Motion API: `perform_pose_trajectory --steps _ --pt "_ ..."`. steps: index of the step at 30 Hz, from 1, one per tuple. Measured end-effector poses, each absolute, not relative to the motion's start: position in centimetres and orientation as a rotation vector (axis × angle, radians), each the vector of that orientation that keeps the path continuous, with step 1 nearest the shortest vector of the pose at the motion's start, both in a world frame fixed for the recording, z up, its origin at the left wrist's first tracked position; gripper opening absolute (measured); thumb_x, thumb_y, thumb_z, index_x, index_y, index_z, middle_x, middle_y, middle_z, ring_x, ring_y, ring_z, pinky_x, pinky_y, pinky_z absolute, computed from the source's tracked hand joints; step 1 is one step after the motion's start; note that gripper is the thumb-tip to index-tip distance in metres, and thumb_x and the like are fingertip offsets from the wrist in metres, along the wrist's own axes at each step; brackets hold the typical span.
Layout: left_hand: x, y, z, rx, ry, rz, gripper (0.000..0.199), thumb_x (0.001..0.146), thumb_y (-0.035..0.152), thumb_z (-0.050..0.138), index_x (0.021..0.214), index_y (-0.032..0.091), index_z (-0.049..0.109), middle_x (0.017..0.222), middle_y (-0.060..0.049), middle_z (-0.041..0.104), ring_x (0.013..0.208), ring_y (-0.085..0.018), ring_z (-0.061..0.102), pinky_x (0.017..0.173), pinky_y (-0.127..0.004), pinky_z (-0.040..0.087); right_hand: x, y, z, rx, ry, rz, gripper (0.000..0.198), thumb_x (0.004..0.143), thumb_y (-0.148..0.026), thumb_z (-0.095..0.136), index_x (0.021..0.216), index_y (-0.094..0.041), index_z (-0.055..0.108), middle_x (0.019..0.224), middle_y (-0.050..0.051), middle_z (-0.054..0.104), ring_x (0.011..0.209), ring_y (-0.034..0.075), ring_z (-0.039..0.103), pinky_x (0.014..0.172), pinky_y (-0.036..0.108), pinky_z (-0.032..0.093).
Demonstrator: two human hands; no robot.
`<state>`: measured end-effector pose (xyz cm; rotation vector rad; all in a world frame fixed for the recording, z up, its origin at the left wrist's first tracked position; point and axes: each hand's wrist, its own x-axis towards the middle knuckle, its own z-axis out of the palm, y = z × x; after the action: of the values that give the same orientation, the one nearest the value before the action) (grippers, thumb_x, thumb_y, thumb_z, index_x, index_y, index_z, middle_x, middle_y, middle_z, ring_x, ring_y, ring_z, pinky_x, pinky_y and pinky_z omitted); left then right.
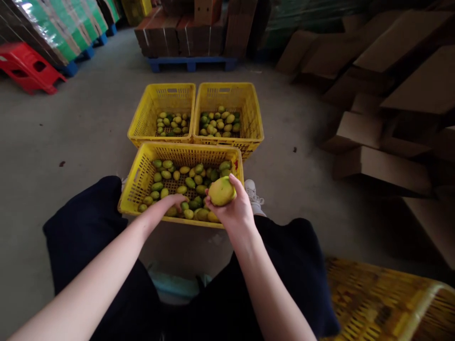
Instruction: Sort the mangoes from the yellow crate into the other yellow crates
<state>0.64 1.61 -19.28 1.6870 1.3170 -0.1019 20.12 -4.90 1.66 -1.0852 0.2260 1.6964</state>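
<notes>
A person's right hand [239, 210] holds up a yellow-green fruit [221, 191] between thumb and fingers, above the right side of the near crate [133, 182], perhaps lifted clear of the pile for a better look. The left hand [172, 203] reaches down among the loose fruit [190, 183] along the near side, fingers curled and partly hidden; whether it grips a piece cannot be told.

The near crate sits just beyond the spread knees, apparently so that both hands reach it easily. Past it, a far-left crate [145, 112] and a far-right crate [255, 112] stand side by side, each holding more fruit in a thin layer, probably kept close to save stretching. Slatted walls likely let air through.

Brown boxes [158, 40] rest on a blue pallet [192, 64], presumably to keep them off the floor [295, 123]. Cartons [391, 170] crowd the right. No brand or writing is legible; a red mark [236, 164] inside the near crate's right end is too small to read.
</notes>
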Motion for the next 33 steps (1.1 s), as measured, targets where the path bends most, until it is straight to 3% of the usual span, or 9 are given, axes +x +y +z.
perform_pose_trajectory --steps 6,10,13,16,19,21,24,29,33 --pt "-1.2 4.5 -16.2 1.558 1.325 0.091 0.033 0.038 0.018 0.087 0.062 0.017 0.065 0.064 0.0 0.064 0.088 -0.025 0.061 0.084 -0.03 0.043 19.2 -4.3 2.4 -1.09 0.211 1.735 0.025 0.071 -0.038 0.069 0.084 -0.021 0.056 0.072 0.002 0.061 0.073 0.02 0.062 0.053 0.027 0.049" --pt "-2.5 6.3 -10.8 1.472 1.262 0.32 0.041 0.055 0.034 0.083 0.089 0.016 0.07 0.088 -0.007 0.071 0.092 -0.024 0.063 0.084 -0.033 0.046 18.4 -4.0 2.4 -1.068 0.232 1.762 0.023 0.074 -0.039 0.067 0.083 -0.022 0.056 0.072 0.002 0.06 0.072 0.02 0.061 0.048 0.025 0.049" --pt "-3.3 6.9 -5.4 1.196 0.989 0.636 0.041 0.069 0.04 0.074 0.1 0.015 0.068 0.093 -0.009 0.071 0.082 -0.018 0.064 0.08 -0.032 0.05 18.0 -3.7 2.4 -1.0 0.228 1.75 0.019 0.075 -0.035 0.065 0.084 -0.022 0.055 0.073 0.002 0.061 0.072 0.019 0.062 0.048 0.023 0.049" --pt "-4.0 6.4 0.0 0.763 0.627 0.977 0.038 0.069 0.036 0.073 0.1 0.014 0.066 0.087 -0.007 0.071 0.075 -0.016 0.064 0.075 -0.03 0.054 17.7 -3.2 2.4 -0.942 0.198 1.726 0.016 0.073 -0.027 0.065 0.084 -0.022 0.054 0.072 0.001 0.063 0.072 0.018 0.063 0.053 0.025 0.053" --pt "-4.6 4.5 3.4 0.513 0.452 1.231 0.038 0.075 0.031 0.064 0.109 0.014 0.062 0.099 -0.01 0.07 0.096 -0.022 0.066 0.083 -0.034 0.056 17.5 -2.7 2.3 -0.905 0.128 1.715 0.019 0.068 -0.022 0.066 0.083 -0.022 0.055 0.073 0.001 0.065 0.073 0.019 0.066 0.061 0.031 0.057" --pt "-4.9 3.1 3.9 0.361 0.412 1.397 0.041 0.077 0.024 0.056 0.117 0.013 0.059 0.107 -0.013 0.068 0.11 -0.026 0.062 0.089 -0.036 0.055 17.2 -2.6 2.0 -0.916 0.077 1.695 0.021 0.065 -0.02 0.068 0.083 -0.022 0.057 0.074 0.001 0.067 0.073 0.02 0.067 0.062 0.031 0.058" --pt "-5.3 1.9 2.6 0.093 0.463 1.587 0.046 0.074 0.014 0.05 0.12 0.012 0.055 0.101 -0.013 0.069 0.105 -0.024 0.065 0.087 -0.036 0.057 16.5 -2.4 1.4 -0.981 -0.066 1.59 0.022 0.061 -0.022 0.071 0.079 -0.021 0.06 0.073 0.0 0.068 0.066 0.017 0.066 0.054 0.027 0.054" --pt "-5.0 2.0 2.0 0.314 0.629 1.426 0.03 0.073 0.018 0.066 0.102 0.012 0.063 0.103 -0.013 0.068 0.096 -0.024 0.067 0.083 -0.036 0.058 15.1 -2.2 1.2 -1.038 -0.413 1.397 0.03 0.061 -0.029 0.077 0.086 -0.018 0.065 0.082 0.002 0.072 0.062 0.016 0.065 0.051 0.025 0.048" --pt "-4.4 0.5 3.8 1.018 0.822 1.185 0.045 0.059 0.01 0.083 0.1 0.019 0.069 0.116 -0.01 0.065 0.105 -0.024 0.063 0.084 -0.029 0.055 14.3 -2.3 2.2 -0.999 -0.611 1.352 0.031 0.065 -0.029 0.078 0.091 -0.019 0.065 0.1 0.004 0.072 0.072 0.016 0.066 0.061 0.026 0.05"
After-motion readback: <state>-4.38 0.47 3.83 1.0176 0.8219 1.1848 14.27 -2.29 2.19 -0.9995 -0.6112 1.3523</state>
